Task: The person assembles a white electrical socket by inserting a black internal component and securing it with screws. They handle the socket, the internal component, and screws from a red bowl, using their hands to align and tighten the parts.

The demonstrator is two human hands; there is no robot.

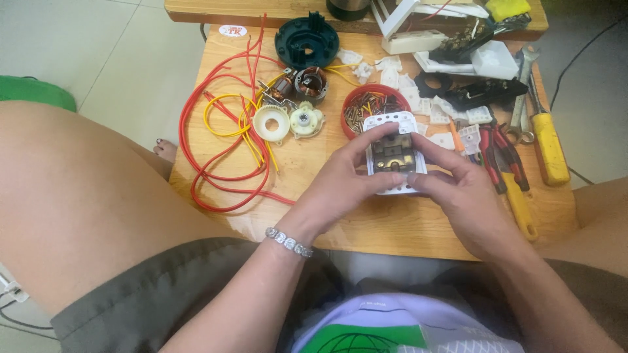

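Your left hand (340, 186) and right hand (468, 196) both gripped the white socket module (394, 153), fingers clenched around its edges. It was held just in front of the red screw bowl (358, 99), above the wooden table (392, 225).

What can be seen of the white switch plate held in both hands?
The white switch plate is a squarish plastic piece, turned back-side up so its dark inner mechanism with brass-coloured contacts shows. It sits tilted above the wooden table, just in front of a red bowl of screws. The left hand grips its left edge, the right hand its lower right.
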